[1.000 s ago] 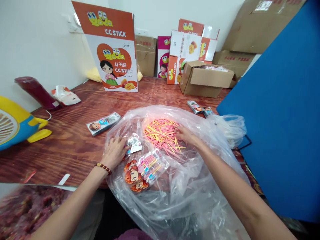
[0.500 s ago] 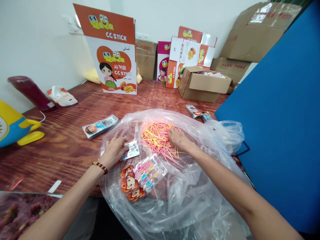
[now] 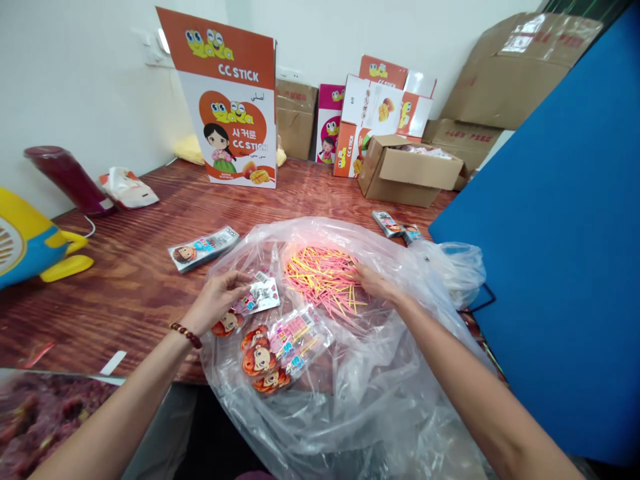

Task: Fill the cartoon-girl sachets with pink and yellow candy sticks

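A heap of thin pink and yellow candy sticks [image 3: 320, 277] lies on a large clear plastic bag [image 3: 400, 400] spread over the table. My right hand [image 3: 375, 283] is at the heap's right edge, fingers closed together with their tips at the sticks; what they pinch is mostly hidden. To the left, my left hand [image 3: 223, 300] is bent over silver printed packets [image 3: 263, 295], thumb and fingers at the edge of one. Nearer me, several overlapping packets with a red-haired cartoon figure [image 3: 285, 350] lie fanned out, some sticks showing through.
A stack of packets [image 3: 204, 249] lies left of the bag. Behind stand a CC Stick carton [image 3: 240, 127] and an open cardboard box [image 3: 410, 173]. A blue panel [image 3: 550, 233] borders the right side; a yellow-blue toy-like object [image 3: 35, 240] sits at left.
My right hand has shifted right to the heap's edge. My left hand has drawn slightly left and its fingers have lifted, uncovering more of the packets beneath. The view has tilted slightly.
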The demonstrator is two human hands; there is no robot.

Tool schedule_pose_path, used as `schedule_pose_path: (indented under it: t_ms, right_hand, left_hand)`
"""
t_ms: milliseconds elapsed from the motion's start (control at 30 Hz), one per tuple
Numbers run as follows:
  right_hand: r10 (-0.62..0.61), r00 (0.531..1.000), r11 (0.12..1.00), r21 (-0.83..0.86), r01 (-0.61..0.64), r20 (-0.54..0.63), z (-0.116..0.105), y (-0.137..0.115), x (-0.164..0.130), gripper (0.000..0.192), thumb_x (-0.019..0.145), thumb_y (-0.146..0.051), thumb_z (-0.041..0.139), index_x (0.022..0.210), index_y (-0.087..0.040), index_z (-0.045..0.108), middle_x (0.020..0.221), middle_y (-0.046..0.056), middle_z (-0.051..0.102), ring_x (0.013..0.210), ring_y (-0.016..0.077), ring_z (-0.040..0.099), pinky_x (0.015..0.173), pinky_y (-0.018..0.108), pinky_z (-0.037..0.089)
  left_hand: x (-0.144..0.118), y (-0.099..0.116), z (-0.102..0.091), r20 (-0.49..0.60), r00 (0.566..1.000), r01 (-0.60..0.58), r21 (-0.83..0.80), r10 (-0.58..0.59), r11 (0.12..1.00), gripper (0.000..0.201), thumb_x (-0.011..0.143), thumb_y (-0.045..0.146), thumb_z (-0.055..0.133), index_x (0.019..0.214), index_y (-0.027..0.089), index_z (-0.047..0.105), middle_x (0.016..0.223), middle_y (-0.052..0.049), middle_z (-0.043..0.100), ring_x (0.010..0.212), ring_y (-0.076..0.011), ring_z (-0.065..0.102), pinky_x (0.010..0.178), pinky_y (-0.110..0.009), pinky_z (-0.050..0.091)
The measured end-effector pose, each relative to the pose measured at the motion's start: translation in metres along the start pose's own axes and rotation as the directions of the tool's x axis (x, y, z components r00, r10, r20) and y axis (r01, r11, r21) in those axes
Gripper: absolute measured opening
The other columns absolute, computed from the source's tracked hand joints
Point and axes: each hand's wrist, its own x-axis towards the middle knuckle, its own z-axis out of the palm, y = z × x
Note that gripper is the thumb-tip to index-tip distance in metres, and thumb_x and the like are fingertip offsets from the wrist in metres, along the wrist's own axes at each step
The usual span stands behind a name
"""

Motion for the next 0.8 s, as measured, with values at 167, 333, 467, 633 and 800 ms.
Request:
schedule_pose_path:
  t_ms: [167,333,467,633,800]
  right_hand:
    - [0.093,0.990,0.934,0.336,-0.123,0.104,-0.001,0.007,-0.014,0.028,0.079,-0.039,0.058,0.061,-0.021,0.046,0.054,-0.004,0.045,0.052,0.0109,0.038,0.052,0.024,0.035]
    - [0.129,0.981,0.763,0.617,-0.192,0.147,0.003,0.001,-0.027,0.027,0.076,-0.043,0.064,0.069,-0.020,0.051,0.052,-0.006,0.042,0.049,0.0093,0.036,0.048,0.023,0.035]
    - [0.142,0.975,0.611,0.760,-0.221,0.169,0.008,-0.011,-0.038,0.027,0.074,-0.040,0.068,0.072,-0.020,0.051,0.055,-0.006,0.042,0.049,0.0085,0.039,0.051,0.024,0.041]
    - [0.138,0.979,0.399,0.896,-0.195,0.152,0.012,-0.020,-0.053,0.025,0.071,-0.034,0.075,0.079,-0.019,0.057,0.066,-0.002,0.053,0.055,0.0095,0.047,0.055,0.025,0.046]
    - [0.203,0.966,0.536,0.844,0.025,-0.158,0.029,-0.009,-0.062,0.027,0.071,-0.040,0.073,0.084,-0.022,0.059,0.074,-0.001,0.060,0.063,0.0124,0.052,0.063,0.026,0.046]
  left_hand:
    - [-0.014,0.007,0.004,-0.064,0.993,0.078,-0.317,-0.103,0.945,0.043,0.050,0.049,0.084,0.072,0.016,0.068,0.066,0.000,0.067,0.059,-0.0137,0.057,0.056,-0.023,0.044]
    - [-0.023,0.010,0.007,-0.040,0.963,0.209,-0.511,-0.266,0.834,0.050,0.044,0.041,0.090,0.081,0.016,0.069,0.066,0.001,0.068,0.054,-0.0116,0.057,0.049,-0.021,0.044]
    - [-0.028,0.010,0.010,-0.008,0.950,0.244,-0.611,-0.313,0.753,0.051,0.043,0.034,0.091,0.086,0.015,0.071,0.069,0.000,0.071,0.056,-0.0127,0.062,0.052,-0.021,0.050]
    - [-0.032,0.011,0.012,0.024,0.952,0.250,-0.634,-0.305,0.732,0.047,0.047,0.031,0.091,0.087,0.014,0.073,0.071,-0.002,0.073,0.058,-0.0123,0.064,0.053,-0.020,0.053]
    - [-0.033,0.011,0.015,0.058,0.953,0.264,-0.647,-0.298,0.716,0.046,0.052,0.028,0.090,0.092,0.014,0.072,0.076,-0.002,0.074,0.061,-0.0130,0.066,0.056,-0.020,0.055]
